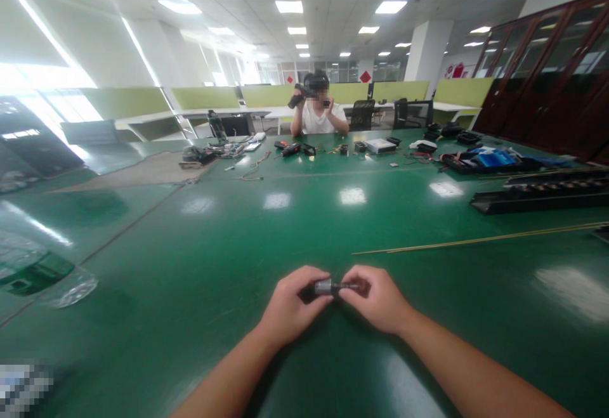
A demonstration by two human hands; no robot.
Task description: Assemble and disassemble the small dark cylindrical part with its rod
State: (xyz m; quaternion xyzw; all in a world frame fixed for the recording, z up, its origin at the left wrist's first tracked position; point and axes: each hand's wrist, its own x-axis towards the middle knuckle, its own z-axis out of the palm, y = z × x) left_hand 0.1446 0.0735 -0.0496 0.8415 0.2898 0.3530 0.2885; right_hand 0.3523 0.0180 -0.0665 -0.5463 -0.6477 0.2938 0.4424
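Note:
My left hand [295, 304] pinches a small grey metallic cylinder [323, 287] between thumb and fingers, low over the green table. A thin dark shaft [339, 287] sticks out of the cylinder's right end, in line with it. My right hand [378, 297] is closed around the shaft's far end, thumb in front and fingers behind. The piece lies roughly level between both hands. Fingers cover part of it, so its exact kind cannot be made out.
Beyond my hands, thin yellow rods [457, 242] lie on the green table [228, 234]. A black rail [537, 197] is at right, a clear plastic bottle [42, 272] at left. Tools and parts [290, 149] line the far side, where another person [320, 117] sits holding a dark tool.

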